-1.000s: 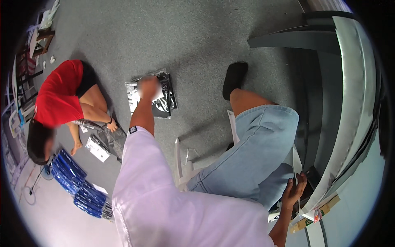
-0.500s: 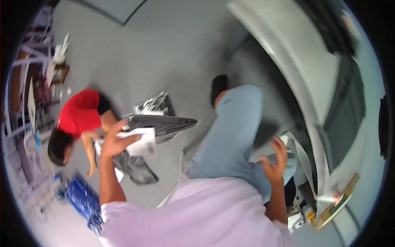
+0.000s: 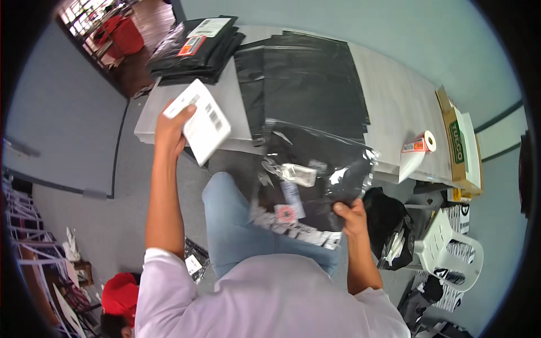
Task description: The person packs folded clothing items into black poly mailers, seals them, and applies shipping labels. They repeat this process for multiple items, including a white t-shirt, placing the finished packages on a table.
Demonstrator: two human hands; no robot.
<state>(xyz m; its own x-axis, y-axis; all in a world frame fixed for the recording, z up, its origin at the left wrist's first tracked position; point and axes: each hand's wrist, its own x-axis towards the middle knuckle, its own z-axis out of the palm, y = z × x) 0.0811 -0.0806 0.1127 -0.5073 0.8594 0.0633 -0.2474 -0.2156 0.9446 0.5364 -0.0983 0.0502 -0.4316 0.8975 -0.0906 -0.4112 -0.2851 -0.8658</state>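
Note:
My left hand [image 3: 171,130] grips a thick sheaf of white printed labels [image 3: 207,128], thumb on top, above the table's near left edge. In my right hand [image 3: 353,217] is a clear plastic bag [image 3: 332,149] with something black folded inside; I pinch it by its lower right corner. Small tags [image 3: 297,174] show through the film. The bag's far edge overlaps a spread of flat black mailing bags [image 3: 310,84] on the grey table [image 3: 389,84].
Sealed black parcels [image 3: 194,53] are piled at the table's left end. A label roll [image 3: 420,143] and a cardboard box [image 3: 459,146] stand at its right. Beside me are a white plastic chair [image 3: 451,248] and a black bag [image 3: 389,225]. A person in red [image 3: 120,293] is low at left.
My view has turned from the floor to the table. My right hand, free before, now holds the clear bag. The white labels remain in my left hand.

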